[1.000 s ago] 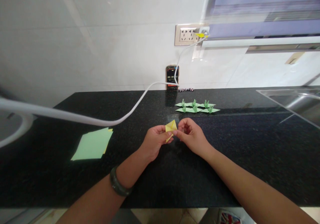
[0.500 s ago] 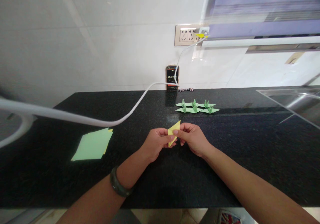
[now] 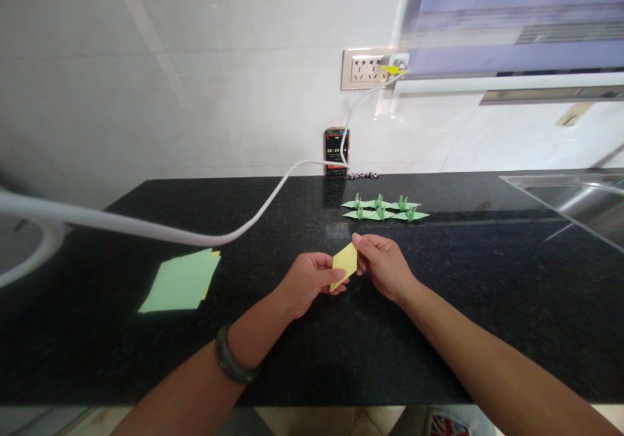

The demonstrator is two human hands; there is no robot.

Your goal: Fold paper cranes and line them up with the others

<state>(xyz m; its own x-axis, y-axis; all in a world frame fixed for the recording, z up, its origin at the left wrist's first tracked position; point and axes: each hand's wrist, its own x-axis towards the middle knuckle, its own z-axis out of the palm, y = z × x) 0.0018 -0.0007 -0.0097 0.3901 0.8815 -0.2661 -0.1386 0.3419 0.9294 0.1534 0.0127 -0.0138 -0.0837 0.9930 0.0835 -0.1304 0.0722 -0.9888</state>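
Between my hands, above the black countertop, is a small folded piece of yellow paper [image 3: 346, 264], shaped like a slanted diamond. My left hand [image 3: 312, 281] pinches its lower left part, thumb on top and fingers underneath. My right hand [image 3: 383, 264] grips the upper right corner between thumb and fingers; some of those fingers are hidden behind the paper. Beyond the hands, several folded green paper cranes [image 3: 381, 214] stand in two rows. To the left lies a stack of square paper [image 3: 180, 283], green on top with yellow edges showing beneath.
A phone [image 3: 336, 151] showing a timer leans on the tiled wall, a beaded string [image 3: 363, 175] beside it. A white cable [image 3: 219, 238] runs from the wall socket [image 3: 363, 69] across the left foreground. A metal sink [image 3: 585, 202] is set into the black countertop [image 3: 487, 306] at right.
The right hand has shifted to the paper's upper corner, its thumb now at the tip. More of the yellow paper shows, as a wider diamond. The left hand keeps its pinch.
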